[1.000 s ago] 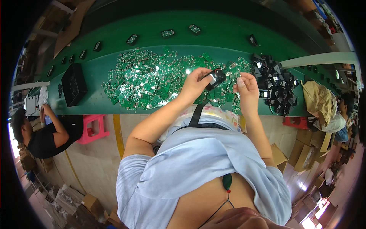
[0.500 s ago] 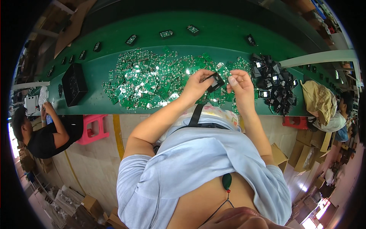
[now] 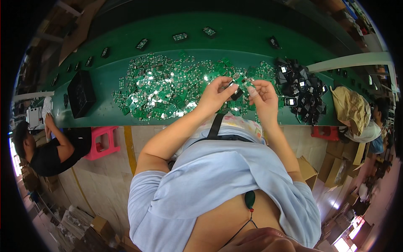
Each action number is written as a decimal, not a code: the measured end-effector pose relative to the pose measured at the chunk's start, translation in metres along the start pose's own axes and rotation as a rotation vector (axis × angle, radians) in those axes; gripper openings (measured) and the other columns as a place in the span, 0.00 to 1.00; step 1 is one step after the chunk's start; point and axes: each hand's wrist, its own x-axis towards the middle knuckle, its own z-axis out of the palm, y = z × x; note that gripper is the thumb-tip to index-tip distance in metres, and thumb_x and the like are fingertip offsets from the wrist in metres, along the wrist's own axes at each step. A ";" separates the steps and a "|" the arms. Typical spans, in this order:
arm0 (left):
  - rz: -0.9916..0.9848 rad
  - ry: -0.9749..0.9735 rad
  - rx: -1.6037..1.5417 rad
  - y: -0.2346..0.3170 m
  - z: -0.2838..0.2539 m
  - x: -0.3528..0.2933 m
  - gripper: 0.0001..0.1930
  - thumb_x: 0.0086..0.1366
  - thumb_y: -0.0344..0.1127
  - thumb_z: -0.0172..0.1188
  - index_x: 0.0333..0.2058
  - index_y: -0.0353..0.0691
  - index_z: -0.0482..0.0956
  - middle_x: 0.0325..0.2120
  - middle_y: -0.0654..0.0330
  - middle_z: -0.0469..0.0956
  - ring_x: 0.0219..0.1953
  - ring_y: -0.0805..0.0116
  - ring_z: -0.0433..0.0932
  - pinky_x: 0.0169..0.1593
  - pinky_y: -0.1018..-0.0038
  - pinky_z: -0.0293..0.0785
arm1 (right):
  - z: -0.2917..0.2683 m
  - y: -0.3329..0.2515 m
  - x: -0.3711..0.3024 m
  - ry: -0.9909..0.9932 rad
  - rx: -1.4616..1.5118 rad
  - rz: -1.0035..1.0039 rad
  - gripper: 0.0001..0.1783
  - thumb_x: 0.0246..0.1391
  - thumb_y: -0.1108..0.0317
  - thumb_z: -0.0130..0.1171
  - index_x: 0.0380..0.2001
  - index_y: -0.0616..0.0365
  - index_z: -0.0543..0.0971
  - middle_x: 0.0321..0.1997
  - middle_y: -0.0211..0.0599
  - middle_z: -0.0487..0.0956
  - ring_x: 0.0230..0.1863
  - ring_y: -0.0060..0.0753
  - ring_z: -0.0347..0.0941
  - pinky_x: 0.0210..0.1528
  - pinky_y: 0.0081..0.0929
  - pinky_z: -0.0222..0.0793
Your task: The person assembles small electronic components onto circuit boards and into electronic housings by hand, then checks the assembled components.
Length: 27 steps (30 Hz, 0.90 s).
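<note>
My left hand is closed round a small black plastic case, held above the green bench. Pinched between the thumb and fingers of my right hand is a green circuit board. The board lies right at the upper edge of the case; whether it sits inside cannot be made out. Beneath and left of my hands spreads a wide heap of loose green circuit boards. To the right rises a pile of black plastic cases.
Cases with boards in them lie spaced along the green conveyor belt behind the bench. A black bin stands at left. Co-workers sit at both sides, near pink stools. A tan cloth lies right of the case pile.
My right hand has brought the circuit board down and left against the case, turning it. The pieces on the belt have shifted slightly left.
</note>
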 end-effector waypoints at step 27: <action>0.500 0.138 0.432 0.015 0.004 -0.005 0.10 0.53 0.30 0.61 0.36 0.44 0.76 0.36 0.62 0.71 0.24 0.76 0.71 0.26 0.80 0.67 | 0.013 -0.020 0.010 0.038 -0.769 -0.553 0.06 0.37 0.75 0.59 0.22 0.58 0.73 0.26 0.31 0.69 0.27 0.29 0.67 0.29 0.24 0.62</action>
